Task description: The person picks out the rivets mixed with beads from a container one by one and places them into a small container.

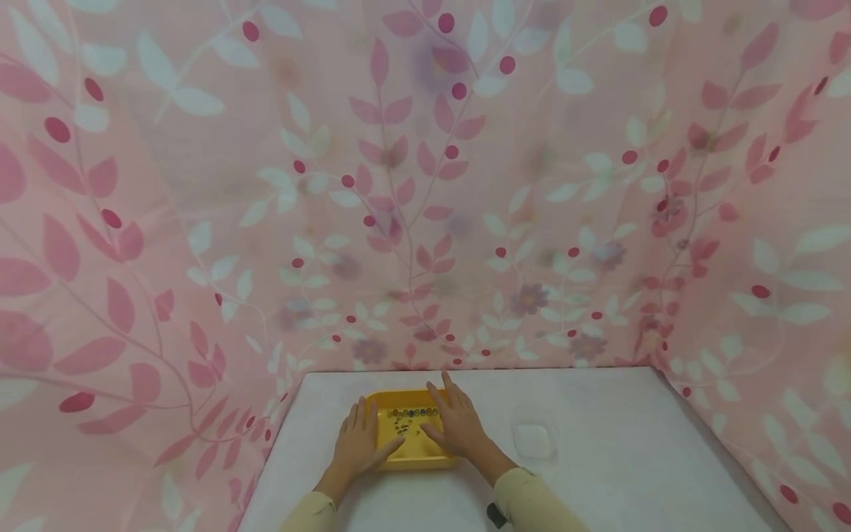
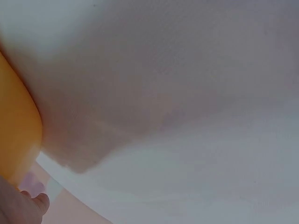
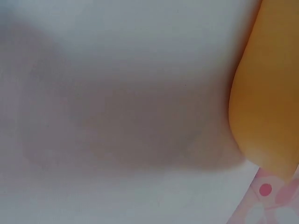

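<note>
A shallow yellow tray [image 1: 419, 464] stands on the white table in the head view. Along its far side runs a row of small multicoloured beads [image 1: 411, 414], and a loose cluster of tiny dark and light pieces [image 1: 402, 428] lies nearer its middle. My left hand [image 1: 357, 443] is at the tray's left side, fingers extended and thumb reaching over the rim. At the right side my right hand [image 1: 462, 427] spreads its fingers, covering part of that rim. Both wrist views show the tray's outer wall [image 2: 16, 121]; some left fingertips [image 2: 41, 203] appear low in the left one.
To the right of the tray sits a small clear plastic container [image 1: 534, 441] on the white tabletop [image 1: 618, 458]. Pink leaf-patterned cloth [image 1: 412, 222] hangs behind the table and along both sides. A dark band [image 1: 496, 515] shows at the right sleeve.
</note>
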`<state>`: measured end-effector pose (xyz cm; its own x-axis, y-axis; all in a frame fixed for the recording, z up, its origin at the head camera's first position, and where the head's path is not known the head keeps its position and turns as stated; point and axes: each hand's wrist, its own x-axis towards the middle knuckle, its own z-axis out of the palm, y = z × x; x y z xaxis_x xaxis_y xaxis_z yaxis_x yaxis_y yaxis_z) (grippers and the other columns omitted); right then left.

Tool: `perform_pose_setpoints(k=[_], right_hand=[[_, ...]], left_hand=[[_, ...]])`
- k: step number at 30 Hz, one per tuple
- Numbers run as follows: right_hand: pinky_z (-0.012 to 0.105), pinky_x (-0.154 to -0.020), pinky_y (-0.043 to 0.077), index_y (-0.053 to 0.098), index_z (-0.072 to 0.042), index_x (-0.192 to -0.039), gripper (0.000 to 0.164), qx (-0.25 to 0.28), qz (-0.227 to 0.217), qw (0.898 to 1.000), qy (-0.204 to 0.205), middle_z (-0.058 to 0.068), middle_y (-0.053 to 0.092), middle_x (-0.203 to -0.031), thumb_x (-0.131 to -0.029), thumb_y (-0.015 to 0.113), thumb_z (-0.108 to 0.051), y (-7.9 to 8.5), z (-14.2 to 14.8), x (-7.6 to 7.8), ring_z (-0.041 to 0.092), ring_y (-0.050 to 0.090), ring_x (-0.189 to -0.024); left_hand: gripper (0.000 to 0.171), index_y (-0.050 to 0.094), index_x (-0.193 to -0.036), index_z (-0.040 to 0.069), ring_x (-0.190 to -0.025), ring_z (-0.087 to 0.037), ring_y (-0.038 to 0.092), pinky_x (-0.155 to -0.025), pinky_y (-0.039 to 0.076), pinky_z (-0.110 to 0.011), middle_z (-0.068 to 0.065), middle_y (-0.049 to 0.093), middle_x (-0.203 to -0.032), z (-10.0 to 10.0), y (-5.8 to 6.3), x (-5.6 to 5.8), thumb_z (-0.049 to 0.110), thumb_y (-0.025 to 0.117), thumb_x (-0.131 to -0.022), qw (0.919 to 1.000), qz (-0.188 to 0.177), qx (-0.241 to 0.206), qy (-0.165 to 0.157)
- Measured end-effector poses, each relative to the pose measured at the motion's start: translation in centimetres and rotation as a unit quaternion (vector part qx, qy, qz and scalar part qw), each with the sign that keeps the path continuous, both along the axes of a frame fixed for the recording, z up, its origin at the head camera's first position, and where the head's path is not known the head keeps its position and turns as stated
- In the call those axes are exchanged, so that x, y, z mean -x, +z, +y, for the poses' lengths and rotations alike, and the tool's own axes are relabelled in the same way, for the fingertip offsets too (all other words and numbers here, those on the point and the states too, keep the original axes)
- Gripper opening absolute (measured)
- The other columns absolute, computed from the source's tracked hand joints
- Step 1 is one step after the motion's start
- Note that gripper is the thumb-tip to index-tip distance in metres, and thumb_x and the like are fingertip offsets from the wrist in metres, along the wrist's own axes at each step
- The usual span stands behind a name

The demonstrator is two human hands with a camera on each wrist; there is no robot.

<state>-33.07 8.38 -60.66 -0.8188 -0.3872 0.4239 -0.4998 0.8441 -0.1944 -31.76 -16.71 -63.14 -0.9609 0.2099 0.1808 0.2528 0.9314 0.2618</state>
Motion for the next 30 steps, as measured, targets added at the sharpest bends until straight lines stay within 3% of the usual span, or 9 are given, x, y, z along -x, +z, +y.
perform_pose_setpoints(k=[4,13,23,27,30], right_hand=[[0.053,-0.111,0.039,0.030,-0.017,-0.156,0.081,0.004,-0.012,1.000,-0.005,0.022,0.018,-0.163,-0.091,0.062,-0.055,-0.3,-0.3,-0.2,0.037,0.041,-0.138],[0.056,-0.104,0.044,0.033,-0.010,-0.153,0.084,0.028,0.018,0.999,0.002,0.027,0.026,-0.158,-0.088,0.068,-0.050,-0.7,-0.4,-0.3,0.042,0.047,-0.132],[0.055,-0.107,0.042,0.038,-0.007,-0.150,0.081,0.029,0.002,0.999,0.019,0.025,0.030,-0.157,-0.088,0.071,-0.047,-0.3,-1.1,-0.1,0.039,0.044,-0.135],[0.053,-0.108,0.042,0.039,-0.006,-0.149,0.081,0.053,-0.002,0.998,0.020,0.024,0.034,-0.155,-0.087,0.073,-0.045,-0.7,-1.6,0.1,0.039,0.045,-0.135],[0.053,-0.108,0.042,0.039,-0.007,-0.149,0.082,0.094,-0.029,0.995,0.031,0.023,0.035,-0.155,-0.085,0.075,-0.045,-1.1,-2.0,0.2,0.039,0.045,-0.136]], left_hand=[[0.106,0.029,-0.153,-0.003,-0.146,-0.048,0.023,-0.115,0.027,-0.061,-0.030,0.016,-0.161,0.1,-0.2,-0.1,0.078,0.047,-0.086,1.0000,-0.001,-0.002,-0.001],[0.111,0.021,-0.153,-0.007,-0.148,-0.047,0.020,-0.117,0.026,-0.059,-0.029,0.012,-0.162,0.4,-0.2,-0.1,0.075,0.051,-0.085,0.9998,-0.005,-0.020,0.006],[0.115,0.022,-0.152,-0.010,-0.147,-0.047,0.022,-0.116,0.028,-0.057,-0.030,0.018,-0.160,0.3,-0.6,0.7,0.079,0.049,-0.084,0.9998,0.010,-0.011,0.011],[0.114,0.023,-0.152,-0.010,-0.147,-0.046,0.023,-0.117,0.027,-0.056,-0.030,0.018,-0.160,0.3,-0.8,0.7,0.079,0.047,-0.085,0.9999,0.012,-0.003,0.011],[0.113,0.025,-0.151,-0.011,-0.146,-0.046,0.025,-0.116,0.029,-0.056,-0.031,0.019,-0.160,0.1,-0.8,0.5,0.077,0.049,-0.085,0.9997,0.022,-0.006,0.012]])
